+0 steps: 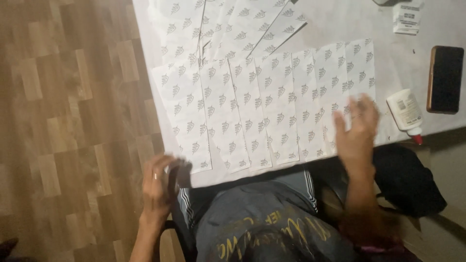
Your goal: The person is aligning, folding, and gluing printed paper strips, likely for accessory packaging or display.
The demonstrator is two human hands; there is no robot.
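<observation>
Sheets (262, 111) of white paper with a repeating grey leaf print lie in an overlapping row across the counter (340, 29), fanned from 9 o'clock to 3 o'clock, their lower ends near the counter's front edge. A second, looser stack (228, 24) lies at 12 o'clock of the row

Right hand (357, 131) rests flat, fingers spread, on the sheet at the 3 o'clock end; its grip is open and holds nothing. Left hand (158, 182) is at the 7 o'clock corner of the row, at the counter edge; motion blur hides whether its grip is closed on a sheet corner or merely touching it

Glue bottle (405, 114) with a red tip lies on its side at 3 o'clock of the right hand, apart from it. Phone (444, 80) lies beyond, near a small label (407, 17)

Step in hand, as judged: laying out and levelling the row. Next move calls for a firm hold at the left end and light, even pressure at the right, so the overlaps do not shift
</observation>
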